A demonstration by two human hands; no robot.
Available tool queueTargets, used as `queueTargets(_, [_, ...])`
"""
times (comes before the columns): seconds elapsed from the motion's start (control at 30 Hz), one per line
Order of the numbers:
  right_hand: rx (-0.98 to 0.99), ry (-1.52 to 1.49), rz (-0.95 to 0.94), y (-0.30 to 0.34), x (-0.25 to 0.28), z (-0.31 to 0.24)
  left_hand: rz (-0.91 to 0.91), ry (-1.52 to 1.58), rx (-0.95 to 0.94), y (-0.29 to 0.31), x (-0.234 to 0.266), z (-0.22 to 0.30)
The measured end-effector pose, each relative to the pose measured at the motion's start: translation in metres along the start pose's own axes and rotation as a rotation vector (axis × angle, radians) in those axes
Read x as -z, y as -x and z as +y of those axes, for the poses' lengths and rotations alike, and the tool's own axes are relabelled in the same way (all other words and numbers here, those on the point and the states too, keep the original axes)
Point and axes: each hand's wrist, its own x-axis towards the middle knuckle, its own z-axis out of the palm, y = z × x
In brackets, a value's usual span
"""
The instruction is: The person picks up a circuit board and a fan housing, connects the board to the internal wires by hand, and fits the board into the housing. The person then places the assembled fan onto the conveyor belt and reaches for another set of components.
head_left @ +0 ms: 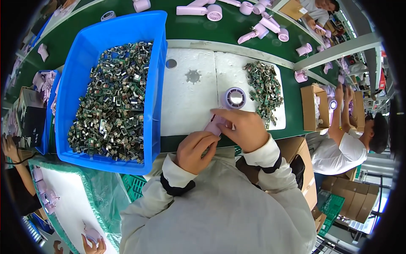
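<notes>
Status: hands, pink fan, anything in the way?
Left hand and right hand on pink handle, partly hiding it. Fan head facing up over white board. Blue bin to left, loose circuit boards to right; neither covers the fan head.

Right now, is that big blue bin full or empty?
Partly full: the blue bin holds a big heap of circuit boards, with its bare sides showing above them.

Pale pink handle [215,122], blue bin [155,89], white foam board [190,103]
</notes>
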Motion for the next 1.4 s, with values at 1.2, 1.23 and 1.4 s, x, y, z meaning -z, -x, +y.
queueTargets(1.2, [0.126, -0.25, 0.421, -0.011, -0.029, 0.013, 0.05, 0.489, 0.472, -0.034, 0.0, -0.022])
queueTargets(1.23, [0.126, -0.254, 0.42, -0.01, -0.028, 0.013, 0.05, 0.486, 0.475, -0.033, 0.0, -0.023])
queueTargets(1.4, [0.127, -0.265, 0.405, -0.008, -0.026, 0.012, 0.055, 0.48, 0.439, -0.03, 0.0, -0.024])
